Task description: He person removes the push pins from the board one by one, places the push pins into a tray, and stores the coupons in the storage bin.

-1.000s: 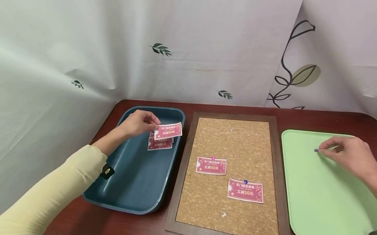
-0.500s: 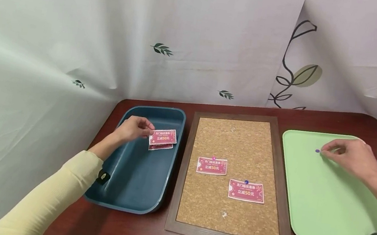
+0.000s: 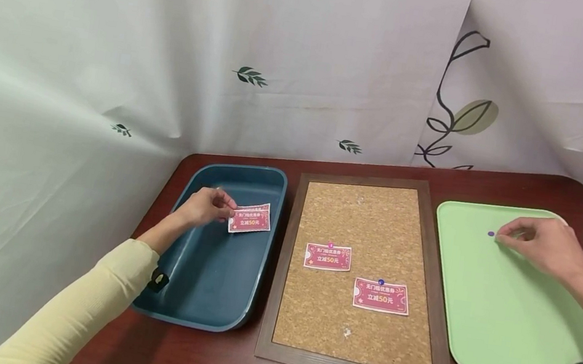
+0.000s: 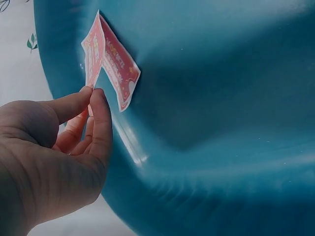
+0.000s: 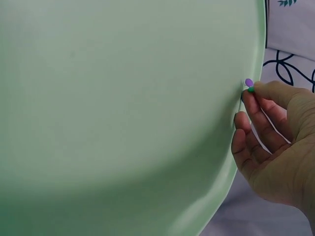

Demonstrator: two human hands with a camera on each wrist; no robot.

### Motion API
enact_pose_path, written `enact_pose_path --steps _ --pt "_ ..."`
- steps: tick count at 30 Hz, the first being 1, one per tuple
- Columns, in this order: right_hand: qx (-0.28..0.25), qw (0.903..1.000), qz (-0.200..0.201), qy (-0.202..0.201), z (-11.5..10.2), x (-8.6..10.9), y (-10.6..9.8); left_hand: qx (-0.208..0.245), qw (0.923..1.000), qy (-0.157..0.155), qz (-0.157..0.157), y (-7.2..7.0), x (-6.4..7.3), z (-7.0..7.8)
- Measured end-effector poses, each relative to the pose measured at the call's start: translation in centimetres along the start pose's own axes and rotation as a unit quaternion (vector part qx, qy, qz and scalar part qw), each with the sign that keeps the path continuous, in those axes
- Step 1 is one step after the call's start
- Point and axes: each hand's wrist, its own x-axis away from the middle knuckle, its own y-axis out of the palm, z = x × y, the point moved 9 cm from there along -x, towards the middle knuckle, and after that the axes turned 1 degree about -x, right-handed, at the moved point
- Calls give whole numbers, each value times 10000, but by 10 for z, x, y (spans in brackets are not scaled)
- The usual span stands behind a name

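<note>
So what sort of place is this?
Probably a makeshift tabletop workspace: a glossy reddish-brown tabletop against a white leaf-printed sheet, with a brown-framed rectangular cork board between a deep blue rectangular tub and a shallow pale-green tray.

Reaches with the left arm [image 3: 164,231] in a pale yellow fabric sleeve [image 3: 85,296], pinching with thumb and forefinger of the bare left hand [image 3: 202,205]. Pinches likewise with the bare right hand [image 3: 544,244], apparently with the remaining fingers loosely bent.
</note>
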Motion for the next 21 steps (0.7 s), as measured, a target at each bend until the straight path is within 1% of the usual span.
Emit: enact_pose_path --steps 3,7,15,21 --pt "-30 10000 -23 41 1 0 0 -40 10000 -40 7 2 0 -2" --pt "-34 10000 -48 55 2 0 1 -94 9999 -17 -39 4 0 -4" --pt "-6 10000 -80 37 3 -1 3 -29 9999 -95 -74 9 -1 -8" --pt "-19 10000 -48 39 4 -1 3 -14 9999 -87 -84 11 -2 -8"
